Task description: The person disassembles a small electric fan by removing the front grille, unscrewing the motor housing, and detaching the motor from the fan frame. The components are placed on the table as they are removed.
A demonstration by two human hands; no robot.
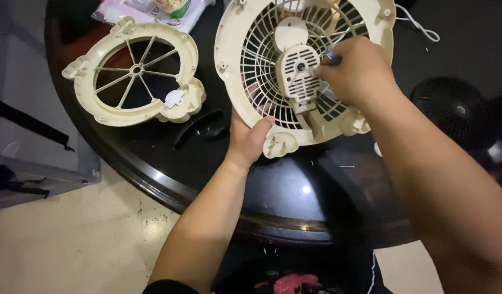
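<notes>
A round cream fan housing (245, 32) with a slotted grille and a vented motor cover at its middle stands tilted on a black round table (294, 190). My left hand (250, 137) grips the housing's lower rim from below. My right hand (355, 71) is closed on a thin metal tool, likely a screwdriver (332, 55), whose tip rests against the right side of the motor cover (296, 73). Most of the tool is hidden in my fist.
A second cream fan frame (93, 106) with spokes lies flat at the table's left. A black fan grille (452, 111) sits at right, a white cord (422, 24) at top right, plastic bags (147, 11) at top left. A small screw (346, 166) lies near the front edge.
</notes>
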